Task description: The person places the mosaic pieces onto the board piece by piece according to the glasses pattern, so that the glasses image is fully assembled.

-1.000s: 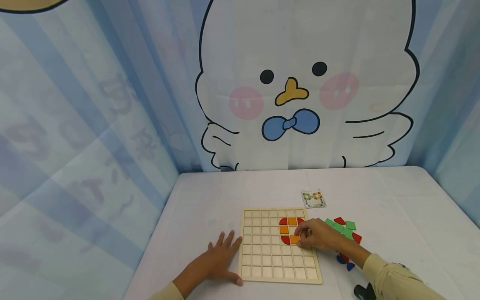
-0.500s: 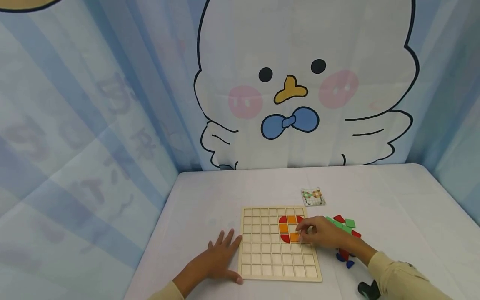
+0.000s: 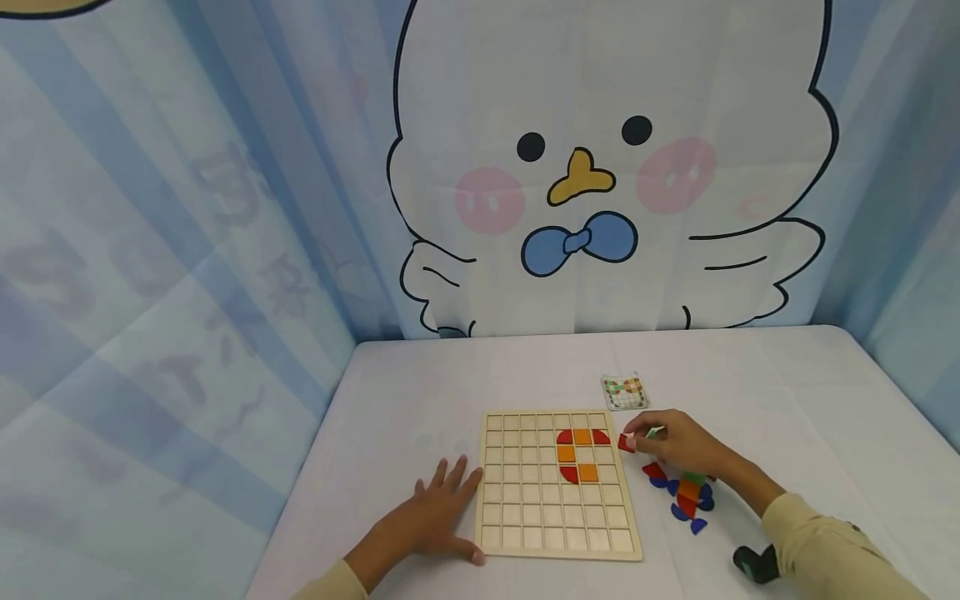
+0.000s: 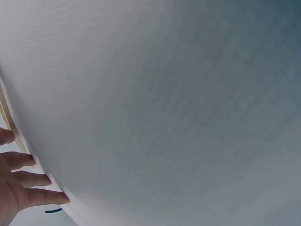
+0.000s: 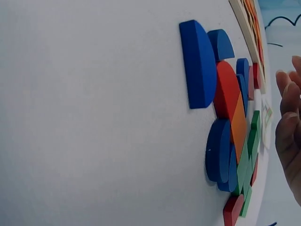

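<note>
My left hand [image 3: 438, 515] lies spread on the table, fingertips right at the left edge of the wooden grid board [image 3: 517, 557]; the left wrist view shows its straight fingers [image 4: 35, 179]. Red rounded pieces [image 3: 569, 475] and orange squares [image 3: 566, 454] sit in a bracket shape in the board's upper right cells. Just beyond the board's right edge, my right hand [image 3: 678, 437] pinches a red piece [image 3: 626, 443] between thumb and forefinger. In the right wrist view the right hand [image 5: 290, 113] is partly cut off and its fingertips lie out of sight.
Right of the board lie loose blue pieces [image 5: 197, 66], red pieces [image 3: 654, 471], green squares [image 5: 244, 169] and an orange piece [image 5: 239, 122], partly under the right arm. A small pattern card [image 3: 625, 392] lies behind the board. A dark object [image 3: 756, 565] sits by the right sleeve.
My right hand has left the orange square on the board and moved up and right, to the red piece beside the board's edge. The left hand stays in place.
</note>
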### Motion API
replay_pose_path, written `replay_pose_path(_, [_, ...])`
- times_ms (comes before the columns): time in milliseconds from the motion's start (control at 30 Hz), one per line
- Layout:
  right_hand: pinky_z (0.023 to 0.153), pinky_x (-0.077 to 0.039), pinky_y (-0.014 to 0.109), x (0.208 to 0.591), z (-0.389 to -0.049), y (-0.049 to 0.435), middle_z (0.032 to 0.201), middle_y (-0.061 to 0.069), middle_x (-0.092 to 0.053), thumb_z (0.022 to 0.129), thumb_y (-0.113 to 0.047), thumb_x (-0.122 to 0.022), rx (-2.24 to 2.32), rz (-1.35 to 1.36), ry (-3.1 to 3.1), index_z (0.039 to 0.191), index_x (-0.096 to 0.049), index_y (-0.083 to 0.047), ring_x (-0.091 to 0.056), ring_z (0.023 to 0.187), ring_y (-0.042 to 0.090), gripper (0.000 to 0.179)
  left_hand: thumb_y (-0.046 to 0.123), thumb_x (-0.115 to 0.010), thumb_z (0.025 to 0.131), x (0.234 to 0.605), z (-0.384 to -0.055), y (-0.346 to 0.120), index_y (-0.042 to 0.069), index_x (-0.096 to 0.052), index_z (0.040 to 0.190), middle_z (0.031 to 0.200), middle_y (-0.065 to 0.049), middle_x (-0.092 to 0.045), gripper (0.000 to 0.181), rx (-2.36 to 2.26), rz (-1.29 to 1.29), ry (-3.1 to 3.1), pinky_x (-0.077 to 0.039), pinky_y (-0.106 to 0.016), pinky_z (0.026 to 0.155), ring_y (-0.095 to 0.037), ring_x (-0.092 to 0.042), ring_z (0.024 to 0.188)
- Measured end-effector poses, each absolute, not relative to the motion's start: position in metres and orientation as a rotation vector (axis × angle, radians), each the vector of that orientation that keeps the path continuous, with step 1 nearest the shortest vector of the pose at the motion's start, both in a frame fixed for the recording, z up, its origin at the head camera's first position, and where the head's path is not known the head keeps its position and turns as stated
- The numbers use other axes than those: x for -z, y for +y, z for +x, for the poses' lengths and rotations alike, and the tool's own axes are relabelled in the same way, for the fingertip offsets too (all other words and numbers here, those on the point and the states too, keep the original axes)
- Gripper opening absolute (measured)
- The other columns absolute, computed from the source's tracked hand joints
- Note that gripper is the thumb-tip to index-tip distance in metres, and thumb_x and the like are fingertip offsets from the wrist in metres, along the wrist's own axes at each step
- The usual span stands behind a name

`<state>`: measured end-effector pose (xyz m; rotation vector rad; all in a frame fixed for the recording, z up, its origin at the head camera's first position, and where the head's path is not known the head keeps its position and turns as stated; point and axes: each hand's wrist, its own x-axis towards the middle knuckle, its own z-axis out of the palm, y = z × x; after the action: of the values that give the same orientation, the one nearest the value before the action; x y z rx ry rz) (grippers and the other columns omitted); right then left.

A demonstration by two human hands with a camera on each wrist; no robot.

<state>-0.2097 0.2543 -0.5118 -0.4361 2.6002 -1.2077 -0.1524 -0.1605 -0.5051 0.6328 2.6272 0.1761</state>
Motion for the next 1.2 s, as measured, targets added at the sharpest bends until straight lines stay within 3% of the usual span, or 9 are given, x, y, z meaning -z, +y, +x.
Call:
replay_pose_path(167, [0.058,-0.054,0.025,0.514,-0.213,0.258,0.095,0.003,-0.065,0.093,-0.021,-0.072,1.156,-0.413,2.661,0.110,-0.072,-0.009,-0.058,0.066,0.016,0.021,0.078,-0.071,0.067,0.504,-0.152,-0.160,0.017,-0.025,0.160,0.167,-0.020,-0.016,0.121,-0.183,0.632,2.621,-0.034,-0.075,0.104,-0.051,-0.017,0.150])
replay_pose_path(400, [0.070,-0.050,0.020,0.520,-0.219,0.255,0.093,-0.005,-0.067,0.091,-0.019,-0.074,1.044,-0.452,2.732,0.106,-0.074,-0.013,-0.055,0.083,0.013,0.016,0.077,-0.072,0.067,0.499,-0.151,-0.159,0.017,-0.026,0.160,0.167,-0.020,-0.017,0.120,-0.191,0.629,2.618,-0.033,-0.075,0.105,-0.051,-0.017,0.150])
replay_pose_path(600, [0.075,-0.051,0.021,0.520,-0.220,0.252,0.095,-0.005,-0.066,0.090,-0.025,-0.076,0.971,-0.443,2.741,0.111,-0.074,-0.012,-0.055,0.085,0.014,0.025,0.076,-0.072,0.068,0.499,-0.150,-0.159,0.017,-0.025,0.161,0.167,-0.020,-0.016,0.120,-0.198,0.622,2.613,-0.033,-0.075,0.105,-0.051,-0.017,0.150])
replay_pose_path(967, [0.078,-0.050,0.024,0.518,-0.223,0.250,0.097,-0.005,-0.064,0.089,-0.022,-0.077,0.928,-0.460,2.705,0.110,-0.073,-0.015,-0.054,0.090,0.015,0.022,0.078,-0.072,0.066,0.503,-0.151,-0.159,0.019,-0.025,0.161,0.167,-0.019,-0.016,0.120,-0.190,0.615,2.617,-0.033,-0.074,0.106,-0.050,-0.017,0.151])
replay_pose_path(1200, [0.073,-0.050,0.022,0.517,-0.223,0.247,0.094,-0.003,-0.061,0.088,-0.019,-0.077,0.954,-0.430,2.665,0.106,-0.070,-0.015,-0.054,0.088,0.015,0.020,0.078,-0.072,0.066,0.505,-0.152,-0.159,0.020,-0.025,0.161,0.167,-0.019,-0.016,0.121,-0.181,0.623,2.626,-0.034,-0.074,0.105,-0.051,-0.017,0.150])
